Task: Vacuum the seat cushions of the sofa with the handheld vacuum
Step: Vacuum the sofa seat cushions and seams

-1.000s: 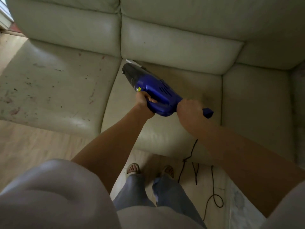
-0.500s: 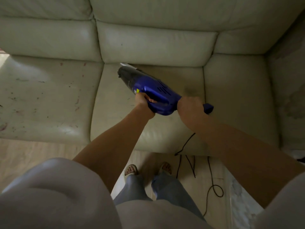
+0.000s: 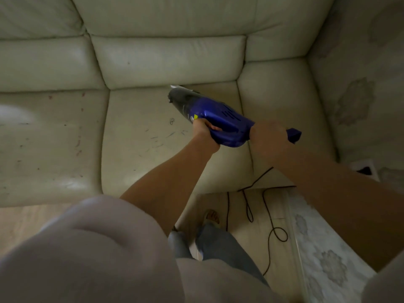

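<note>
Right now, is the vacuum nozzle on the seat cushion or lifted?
Likely down: the handheld vacuum slants forward, nozzle tip at the middle seat cushion's back crease. Actual contact is hidden by its body.

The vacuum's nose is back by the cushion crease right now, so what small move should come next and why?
Probably draw the handheld vacuum toward the front edge of the middle seat cushion. Its nozzle sits at the rear crease, both hands grip it, and blue scribble marks lie just ahead, uncovered.

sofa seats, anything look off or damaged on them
Yes. The middle seat has pen-like scribbles beside the vacuum, and the left seat carries reddish flecks and marks. No tears are visible.
</note>
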The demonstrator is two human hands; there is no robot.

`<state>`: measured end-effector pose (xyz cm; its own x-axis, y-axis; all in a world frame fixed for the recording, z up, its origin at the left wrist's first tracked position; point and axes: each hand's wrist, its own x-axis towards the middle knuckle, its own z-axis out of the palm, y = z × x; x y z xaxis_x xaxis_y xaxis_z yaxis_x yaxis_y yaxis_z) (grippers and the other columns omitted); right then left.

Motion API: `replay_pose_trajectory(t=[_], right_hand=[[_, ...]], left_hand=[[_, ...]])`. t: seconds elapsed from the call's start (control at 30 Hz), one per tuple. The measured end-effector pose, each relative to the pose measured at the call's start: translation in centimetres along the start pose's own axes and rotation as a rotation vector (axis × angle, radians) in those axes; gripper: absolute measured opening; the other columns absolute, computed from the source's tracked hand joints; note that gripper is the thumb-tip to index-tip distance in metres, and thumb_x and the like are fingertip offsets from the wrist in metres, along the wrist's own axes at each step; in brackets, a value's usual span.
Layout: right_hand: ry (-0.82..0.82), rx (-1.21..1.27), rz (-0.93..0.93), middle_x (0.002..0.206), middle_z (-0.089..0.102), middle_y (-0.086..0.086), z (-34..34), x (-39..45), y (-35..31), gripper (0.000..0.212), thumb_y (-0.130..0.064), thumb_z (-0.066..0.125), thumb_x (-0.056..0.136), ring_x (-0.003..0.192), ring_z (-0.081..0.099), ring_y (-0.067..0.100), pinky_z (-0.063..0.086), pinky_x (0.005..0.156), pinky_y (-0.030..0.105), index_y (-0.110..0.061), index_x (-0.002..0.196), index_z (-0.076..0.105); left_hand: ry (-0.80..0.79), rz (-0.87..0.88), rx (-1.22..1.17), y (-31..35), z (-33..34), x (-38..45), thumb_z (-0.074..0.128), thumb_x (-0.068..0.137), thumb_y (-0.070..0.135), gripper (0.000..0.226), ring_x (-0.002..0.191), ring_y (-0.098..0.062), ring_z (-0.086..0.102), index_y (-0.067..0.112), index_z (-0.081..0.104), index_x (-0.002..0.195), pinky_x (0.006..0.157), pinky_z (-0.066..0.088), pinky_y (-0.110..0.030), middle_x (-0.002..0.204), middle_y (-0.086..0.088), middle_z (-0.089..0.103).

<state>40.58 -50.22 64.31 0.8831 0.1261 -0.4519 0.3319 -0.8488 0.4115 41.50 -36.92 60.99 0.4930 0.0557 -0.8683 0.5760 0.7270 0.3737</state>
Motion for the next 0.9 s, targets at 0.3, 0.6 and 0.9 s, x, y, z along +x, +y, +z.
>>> replay_pose_trajectory(t=[0.3,0.6,0.9], right_hand=[[-0.058,-0.056,0.086,0.115,0.061,0.009,3.1,-3.9,4.7,0.020,-0.002,0.041,0.096,0.105,0.062,0.024,0.044,0.068,0.029,-0.007,0.103,0.060],[-0.147,0.115,0.251,0.112,0.060,0.007,7.1,-7.0,6.5,0.017,-0.004,0.043,0.097,0.107,0.061,0.023,0.048,0.084,0.031,-0.005,0.103,0.058],[-0.118,0.231,0.261,0.096,0.060,0.008,9.8,-8.1,5.6,0.039,-0.001,0.038,0.098,0.107,0.061,0.025,0.035,0.070,0.028,-0.012,0.062,0.032]], left_hand=[[-0.103,0.014,0.096,-5.6,3.5,-1.7,0.039,0.060,0.001,0.016,0.026,-0.011,0.038,0.016,0.039,0.065,0.038,0.036,-0.014,0.036,0.004,0.037],[-0.214,-0.014,0.306,-9.0,6.4,-1.1,0.037,0.074,0.003,0.027,0.028,-0.014,0.036,-0.015,0.054,0.062,0.045,0.031,-0.021,0.034,0.000,0.038],[-0.194,-0.010,0.384,-11.0,5.4,-0.6,0.033,0.074,0.000,0.072,0.028,-0.014,0.034,0.005,0.033,0.146,0.039,0.034,-0.015,0.031,0.000,0.034]])
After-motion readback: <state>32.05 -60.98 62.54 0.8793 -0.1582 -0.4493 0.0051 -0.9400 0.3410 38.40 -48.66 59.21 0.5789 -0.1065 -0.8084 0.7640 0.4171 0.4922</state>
